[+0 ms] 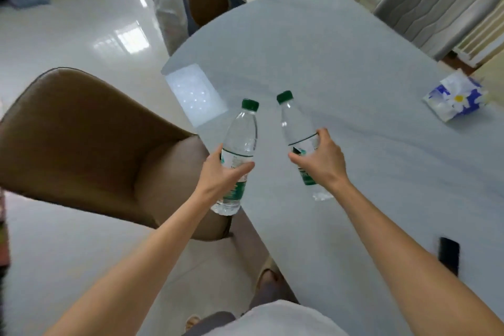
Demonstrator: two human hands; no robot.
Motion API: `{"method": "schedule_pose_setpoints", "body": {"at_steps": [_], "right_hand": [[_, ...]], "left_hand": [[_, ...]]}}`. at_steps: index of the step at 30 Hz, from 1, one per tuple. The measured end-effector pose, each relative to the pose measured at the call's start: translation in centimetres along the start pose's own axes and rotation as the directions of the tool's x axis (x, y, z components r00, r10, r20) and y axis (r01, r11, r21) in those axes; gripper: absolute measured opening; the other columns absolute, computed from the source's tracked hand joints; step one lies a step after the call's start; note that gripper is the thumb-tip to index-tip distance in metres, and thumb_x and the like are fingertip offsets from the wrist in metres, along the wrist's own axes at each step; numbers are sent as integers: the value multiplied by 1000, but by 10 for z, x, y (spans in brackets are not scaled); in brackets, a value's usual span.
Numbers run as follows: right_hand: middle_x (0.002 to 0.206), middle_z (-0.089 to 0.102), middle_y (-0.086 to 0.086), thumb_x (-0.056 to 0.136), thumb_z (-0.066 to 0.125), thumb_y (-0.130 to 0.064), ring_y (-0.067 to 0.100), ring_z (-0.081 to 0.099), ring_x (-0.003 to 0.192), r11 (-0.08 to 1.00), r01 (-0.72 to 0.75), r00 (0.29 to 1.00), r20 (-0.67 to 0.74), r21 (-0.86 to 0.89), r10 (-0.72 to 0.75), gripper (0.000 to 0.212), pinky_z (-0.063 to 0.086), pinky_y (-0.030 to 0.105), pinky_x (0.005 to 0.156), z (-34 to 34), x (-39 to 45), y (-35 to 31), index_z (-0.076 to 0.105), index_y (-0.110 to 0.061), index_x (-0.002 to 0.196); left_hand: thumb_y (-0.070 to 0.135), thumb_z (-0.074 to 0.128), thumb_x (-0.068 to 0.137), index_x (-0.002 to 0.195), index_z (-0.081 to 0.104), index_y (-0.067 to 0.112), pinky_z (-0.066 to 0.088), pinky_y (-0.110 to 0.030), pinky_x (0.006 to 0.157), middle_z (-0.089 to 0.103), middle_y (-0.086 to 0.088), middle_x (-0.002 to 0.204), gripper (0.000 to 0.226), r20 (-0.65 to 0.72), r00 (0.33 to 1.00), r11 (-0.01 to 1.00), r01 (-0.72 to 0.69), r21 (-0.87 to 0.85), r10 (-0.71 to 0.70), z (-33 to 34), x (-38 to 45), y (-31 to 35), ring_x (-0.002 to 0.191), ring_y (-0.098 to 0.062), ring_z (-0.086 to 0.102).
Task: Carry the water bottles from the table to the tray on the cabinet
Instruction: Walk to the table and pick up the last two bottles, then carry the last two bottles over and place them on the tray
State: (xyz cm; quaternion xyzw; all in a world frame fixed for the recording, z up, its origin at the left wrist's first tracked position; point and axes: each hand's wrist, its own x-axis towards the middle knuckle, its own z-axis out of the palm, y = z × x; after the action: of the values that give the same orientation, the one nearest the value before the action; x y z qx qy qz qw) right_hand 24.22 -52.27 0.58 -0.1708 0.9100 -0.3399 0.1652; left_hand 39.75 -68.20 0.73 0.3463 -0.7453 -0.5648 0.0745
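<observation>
Head view: left hand (218,169) grasped one water bottle (240,142) over counter (341,68) edge; right hand (323,157) grasped another bottle (296,128). Tissue pack (454,97), phone (448,255), brown chair (81,139) nearby.

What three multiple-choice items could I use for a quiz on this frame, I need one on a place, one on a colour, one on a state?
1. Where does the tissue pack lie?
A. on the table's right side
B. on the brown chair
C. on the floor

2. What colour are the bottle caps?
A. red
B. green
C. white

3. How are the two bottles held?
A. both in one hand
B. one in each hand
C. neither held

Answers:
1 A: it rests on the table.
2 B: both caps are dark green.
3 B: the left hand grips the left bottle, and the right hand grips the right bottle.
</observation>
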Motion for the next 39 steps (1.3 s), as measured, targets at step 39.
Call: {"method": "schedule_pose_setpoints", "body": {"at_steps": [39], "right_hand": [[101,67,8,73,80,-16,21,67,91,802,260,475,652,538,-591,51,56,34,79,654,-141,-724,53,-12,117]], "left_hand": [[24,78,67,90,68,27,57,-34,77,74,9,87,25,-802,458,832,-203,-515,-384,-817,-46,-296,82,-14,71]]}}
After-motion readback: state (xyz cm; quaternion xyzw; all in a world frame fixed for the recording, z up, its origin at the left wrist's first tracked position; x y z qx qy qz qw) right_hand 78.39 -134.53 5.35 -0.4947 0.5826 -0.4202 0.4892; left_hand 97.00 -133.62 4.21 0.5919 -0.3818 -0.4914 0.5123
